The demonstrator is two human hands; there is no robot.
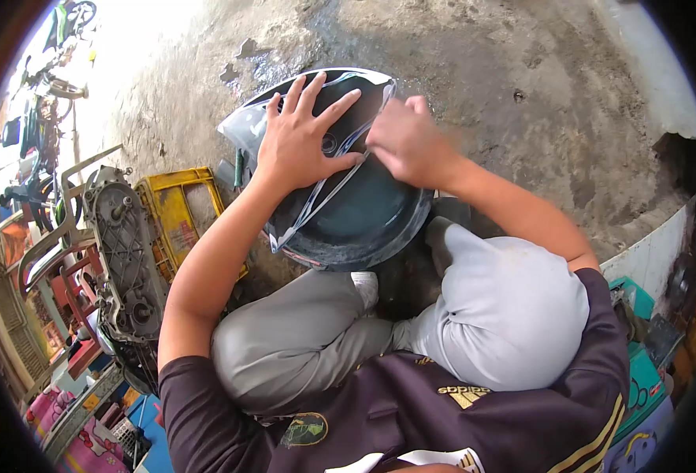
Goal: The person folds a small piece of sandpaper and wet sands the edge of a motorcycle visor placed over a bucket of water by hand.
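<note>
A shiny part with clear, pale edges [245, 128] and a dark middle, of a kind I cannot make out, lies across a round black basin [371, 217]. My left hand [304, 134] rests palm down on the part, its fingers spread wide and its thumb along an inner edge. At the part's right edge, my right hand [411, 142] is curled closed and smeared by motion. What it holds, if anything, is hidden. A green-handled tool [238, 168] stands at the basin's left side.
A yellow crate [178, 213] and a grey metal engine casing [119, 229] are on my left. Worn concrete floor [521, 134] stretches ahead. Teal containers [639, 378] sit at the lower right, and a motorcycle-like frame [48, 87] appears at the upper left.
</note>
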